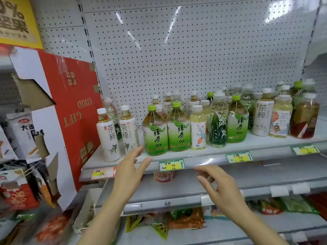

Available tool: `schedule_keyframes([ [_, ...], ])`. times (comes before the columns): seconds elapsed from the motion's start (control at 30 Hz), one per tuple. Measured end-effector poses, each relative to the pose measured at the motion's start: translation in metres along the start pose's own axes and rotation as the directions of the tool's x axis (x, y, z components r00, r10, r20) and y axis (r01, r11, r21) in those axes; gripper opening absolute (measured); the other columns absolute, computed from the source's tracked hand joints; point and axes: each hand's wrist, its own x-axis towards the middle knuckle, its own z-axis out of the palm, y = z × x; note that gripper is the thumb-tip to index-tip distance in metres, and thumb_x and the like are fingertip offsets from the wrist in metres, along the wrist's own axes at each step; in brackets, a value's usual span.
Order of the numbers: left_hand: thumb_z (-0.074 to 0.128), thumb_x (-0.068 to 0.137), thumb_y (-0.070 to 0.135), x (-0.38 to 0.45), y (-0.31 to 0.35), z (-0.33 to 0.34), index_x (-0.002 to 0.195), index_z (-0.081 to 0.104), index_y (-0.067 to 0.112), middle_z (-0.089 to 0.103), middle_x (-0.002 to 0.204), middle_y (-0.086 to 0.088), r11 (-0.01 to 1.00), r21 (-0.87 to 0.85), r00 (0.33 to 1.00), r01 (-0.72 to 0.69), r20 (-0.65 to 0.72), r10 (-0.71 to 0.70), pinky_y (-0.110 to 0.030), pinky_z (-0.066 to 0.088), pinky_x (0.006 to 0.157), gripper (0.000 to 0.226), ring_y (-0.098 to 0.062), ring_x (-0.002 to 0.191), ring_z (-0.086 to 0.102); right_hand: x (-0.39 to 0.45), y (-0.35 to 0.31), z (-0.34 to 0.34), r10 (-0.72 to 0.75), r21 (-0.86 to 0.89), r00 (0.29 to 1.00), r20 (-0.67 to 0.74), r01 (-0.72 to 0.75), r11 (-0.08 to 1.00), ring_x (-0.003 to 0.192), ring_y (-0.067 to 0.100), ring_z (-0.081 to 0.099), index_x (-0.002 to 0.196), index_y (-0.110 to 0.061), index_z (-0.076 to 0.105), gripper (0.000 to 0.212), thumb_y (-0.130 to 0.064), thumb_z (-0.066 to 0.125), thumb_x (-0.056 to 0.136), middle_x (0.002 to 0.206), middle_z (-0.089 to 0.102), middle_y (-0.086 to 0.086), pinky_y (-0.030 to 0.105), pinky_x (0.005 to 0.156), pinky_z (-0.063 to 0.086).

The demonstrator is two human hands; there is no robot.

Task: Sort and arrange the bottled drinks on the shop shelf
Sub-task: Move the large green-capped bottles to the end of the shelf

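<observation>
1. A grey shop shelf (203, 152) runs across the scene, backed by a white pegboard wall (177, 50) that catches streaks of ceiling light.
2. The bottled drinks stand on this shelf in a loose, mixed crowd. At the left are two white-labelled tea bottles (108, 135), with a clear bottle behind them.
3. Near the middle, two green-capped green tea bottles (156, 133) stand side by side at the front edge, touching or nearly so. A third green tea bottle (237, 121) stands further right, apart from the pair.
4. Between them are a pale yellow bottle (198, 128) and a clear bottle with a dark green label (218, 121).
5. At the right end stand another white tea bottle (262, 114), a pale bottle with an orange picture (281, 117) and an amber drink (305, 117). More bottles crowd the back row.
6. Price tags (171, 164) in yellow and green sit in the shelf's front rail.
7. The left hand (130, 172) is raised just in front of the shelf edge, fingers straight and spread, holding nothing; its fingertips are near the leftmost green tea bottle.
8. The right hand (219, 186) hovers lower, in front of the shelf below, fingers loosely curled and apart, holding nothing.
9. A red and white gift box (70, 106) leans at the left of the shelf. Lower shelves hold packets of snacks (177, 221).
</observation>
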Motion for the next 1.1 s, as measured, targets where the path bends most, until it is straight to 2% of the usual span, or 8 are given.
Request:
schedule_keyframes([
  [0.13, 0.066, 0.09, 0.047, 0.071, 0.019, 0.024, 0.158, 0.017, 0.017, 0.021, 0.164, -0.001, 0.976, 0.216, 0.999, -0.006, 0.044, -0.003, -0.041, 0.022, 0.119, 0.089, -0.02, 0.149, 0.022, 0.013, 0.015, 0.011, 0.108, -0.027, 0.991, 0.076, -0.106, 0.994, 0.094, 0.002, 0.058, 0.113, -0.041, 0.06, 0.022, -0.033, 0.06, 0.093, 0.096, 0.06, -0.026, 0.019, 0.077, 0.049],
  [0.27, 0.074, 0.083, 0.047, 0.134, 0.012, 0.053, 0.159, -0.004, 0.01, 0.0, 0.167, -0.007, 0.954, 0.292, 0.993, 0.073, 0.071, -0.097, -0.045, 0.012, 0.124, 0.115, -0.025, 0.154, 0.004, 0.034, 0.037, 0.018, 0.127, -0.052, 0.985, 0.113, -0.122, 0.991, 0.091, 0.003, 0.058, 0.116, -0.029, 0.065, 0.024, -0.028, 0.062, 0.093, 0.096, 0.061, -0.02, 0.03, 0.078, 0.054],
  [0.43, 0.089, 0.068, 0.036, 0.153, -0.001, 0.075, 0.153, 0.014, 0.01, 0.023, 0.157, -0.015, 0.961, 0.252, 0.993, 0.114, -0.043, -0.106, -0.047, 0.03, 0.117, 0.117, -0.034, 0.144, 0.03, 0.067, 0.058, 0.023, 0.086, -0.155, 0.992, 0.09, -0.072, 0.985, 0.099, 0.013, 0.058, 0.124, -0.021, 0.062, 0.033, -0.027, 0.063, 0.092, 0.107, 0.062, -0.007, 0.039, 0.08, 0.054],
  [0.57, 0.095, 0.053, 0.042, 0.143, -0.016, 0.063, 0.134, 0.023, 0.027, 0.031, 0.139, -0.011, 0.985, 0.164, 0.991, 0.046, -0.134, -0.024, -0.047, 0.041, 0.11, 0.109, -0.03, 0.125, 0.044, 0.11, 0.059, 0.031, -0.002, -0.329, 1.0, 0.021, 0.008, 0.944, 0.121, 0.022, 0.044, 0.136, -0.01, 0.054, 0.053, -0.026, 0.071, 0.088, 0.131, 0.056, 0.006, 0.041, 0.104, 0.045],
  [0.8, 0.095, 0.052, 0.04, 0.115, -0.021, 0.064, 0.137, 0.036, 0.03, 0.045, 0.129, 0.007, 0.967, 0.168, 0.97, -0.19, -0.117, 0.211, -0.035, 0.039, 0.107, 0.104, -0.013, 0.122, 0.041, 0.218, 0.045, 0.035, 0.156, -0.679, 0.976, 0.154, -0.01, 0.734, 0.149, 0.036, 0.007, 0.156, -0.004, 0.002, 0.121, -0.063, 0.07, 0.076, 0.164, 0.012, 0.013, 0.05, 0.12, 0.008],
  [0.93, 0.095, 0.052, 0.048, 0.098, -0.037, 0.058, 0.133, 0.044, 0.03, 0.044, 0.126, 0.016, 0.944, 0.078, 0.933, -0.32, -0.149, 0.328, -0.022, 0.034, 0.106, 0.097, -0.007, 0.12, 0.043, 0.232, 0.049, 0.045, 0.186, -0.738, 0.956, 0.226, 0.044, 0.674, 0.148, 0.036, 0.006, 0.148, -0.002, 0.019, 0.121, -0.066, 0.077, 0.064, 0.157, 0.025, 0.014, 0.054, 0.118, 0.003],
  [1.03, 0.09, 0.047, 0.062, 0.091, -0.038, 0.047, 0.128, 0.041, 0.047, 0.049, 0.126, 0.015, 0.956, -0.077, 0.949, -0.283, -0.167, 0.267, -0.007, 0.031, 0.1, 0.096, 0.006, 0.118, 0.045, 0.232, 0.049, 0.05, 0.158, -0.734, 0.962, 0.224, 0.06, 0.676, 0.147, 0.036, 0.012, 0.138, -0.001, 0.029, 0.116, -0.068, 0.08, 0.058, 0.148, 0.037, 0.015, 0.053, 0.119, 0.0],
  [1.1, 0.093, 0.042, 0.057, 0.092, -0.037, 0.037, 0.129, 0.043, 0.041, 0.051, 0.128, 0.008, 0.957, -0.163, 0.955, -0.239, -0.216, 0.202, -0.009, 0.034, 0.101, 0.102, 0.002, 0.116, 0.048, 0.23, 0.044, 0.051, 0.116, -0.743, 0.965, 0.237, 0.103, 0.661, 0.147, 0.036, 0.017, 0.137, 0.0, 0.029, 0.116, -0.069, 0.079, 0.058, 0.149, 0.036, 0.02, 0.051, 0.121, 0.001],
])
